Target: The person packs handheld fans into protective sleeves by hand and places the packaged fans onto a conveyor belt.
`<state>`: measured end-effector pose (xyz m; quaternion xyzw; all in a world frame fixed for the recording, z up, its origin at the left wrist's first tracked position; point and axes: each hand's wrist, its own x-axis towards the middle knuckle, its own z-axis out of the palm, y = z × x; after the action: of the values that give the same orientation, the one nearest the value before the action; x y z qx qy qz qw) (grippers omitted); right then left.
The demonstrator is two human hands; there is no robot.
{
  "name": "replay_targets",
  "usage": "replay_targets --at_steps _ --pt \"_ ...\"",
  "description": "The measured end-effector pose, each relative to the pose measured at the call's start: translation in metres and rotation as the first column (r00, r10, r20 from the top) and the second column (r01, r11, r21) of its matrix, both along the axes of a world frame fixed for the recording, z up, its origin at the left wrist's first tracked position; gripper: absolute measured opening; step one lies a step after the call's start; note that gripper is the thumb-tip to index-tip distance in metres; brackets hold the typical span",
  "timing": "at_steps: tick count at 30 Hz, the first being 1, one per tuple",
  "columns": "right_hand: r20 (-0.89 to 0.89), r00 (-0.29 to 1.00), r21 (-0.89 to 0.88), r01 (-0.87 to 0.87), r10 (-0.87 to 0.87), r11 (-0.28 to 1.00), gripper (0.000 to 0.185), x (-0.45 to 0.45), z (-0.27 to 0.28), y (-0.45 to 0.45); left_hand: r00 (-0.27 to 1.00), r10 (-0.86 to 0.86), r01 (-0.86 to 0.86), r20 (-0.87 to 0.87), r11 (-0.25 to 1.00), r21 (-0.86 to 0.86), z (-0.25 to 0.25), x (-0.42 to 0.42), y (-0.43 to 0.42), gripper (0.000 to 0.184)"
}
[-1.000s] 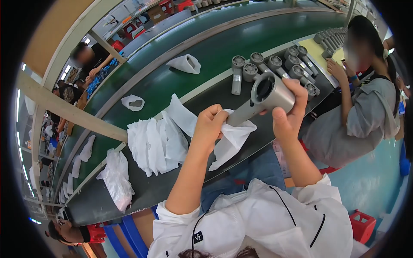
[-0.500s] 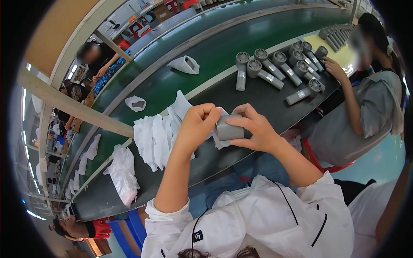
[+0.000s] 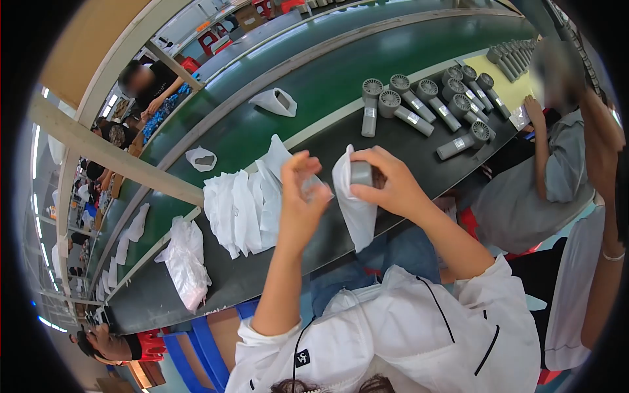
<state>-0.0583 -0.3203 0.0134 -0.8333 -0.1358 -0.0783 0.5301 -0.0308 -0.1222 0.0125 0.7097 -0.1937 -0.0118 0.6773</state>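
My right hand [image 3: 388,183] grips a grey handheld fan [image 3: 361,173], of which only a short grey part shows. Around that fan's far side hangs a white pouch [image 3: 357,219], its lower end loose and narrowing toward the bench edge. My left hand [image 3: 303,190] is just left of the pouch and apart from it, its fingers spread, bent and slightly blurred. Behind and left of this hand lies an overlapping row of white pouches [image 3: 229,213] on the dark bench.
Several grey handheld fans [image 3: 427,95] lie on the bench [image 3: 321,141] to the right. A co-worker in grey [image 3: 531,190] sits there. On the green conveyor [image 3: 232,134] are white pouches [image 3: 275,102]. A clear plastic bag [image 3: 187,265] lies at left, near a wooden post [image 3: 131,164].
My left hand has come off the fan and pouch and opened. The pouch now hangs around the fan in my right hand. The co-worker's hand has moved away from the fans.
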Motion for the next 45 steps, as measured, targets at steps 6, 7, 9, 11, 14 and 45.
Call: replay_targets --at_steps 6,7,9,11,14,45 --pt "-0.006 0.997 0.131 -0.07 0.072 0.989 0.05 0.003 0.0 0.013 0.982 -0.179 0.187 -0.06 0.96 0.209 -0.07 -0.024 -0.007 0.07" --pt "0.146 0.988 0.079 -0.055 0.043 0.995 0.047 0.002 0.001 0.019 0.994 -0.1 0.082 0.054 0.959 0.27 -0.071 -0.022 -0.009 0.073" --pt "0.275 0.962 -0.05 0.007 0.007 0.999 0.04 -0.001 0.006 0.028 0.994 -0.017 -0.019 0.112 0.95 0.313 -0.067 -0.027 -0.013 0.066" --pt "0.452 0.889 -0.097 0.127 -0.07 0.987 0.018 -0.002 0.005 0.038 0.985 0.056 -0.113 0.166 0.928 0.356 -0.056 -0.036 -0.019 0.06" --pt "0.379 0.892 0.155 0.203 -0.248 0.967 0.012 -0.01 0.001 0.047 0.995 0.083 -0.097 0.055 0.939 0.331 -0.045 -0.039 -0.022 0.053" --pt "-0.076 0.84 0.19 -0.517 0.537 0.835 0.016 -0.011 0.016 -0.001 0.758 -0.477 0.531 -0.445 0.847 -0.002 -0.052 -0.036 0.039 0.089"
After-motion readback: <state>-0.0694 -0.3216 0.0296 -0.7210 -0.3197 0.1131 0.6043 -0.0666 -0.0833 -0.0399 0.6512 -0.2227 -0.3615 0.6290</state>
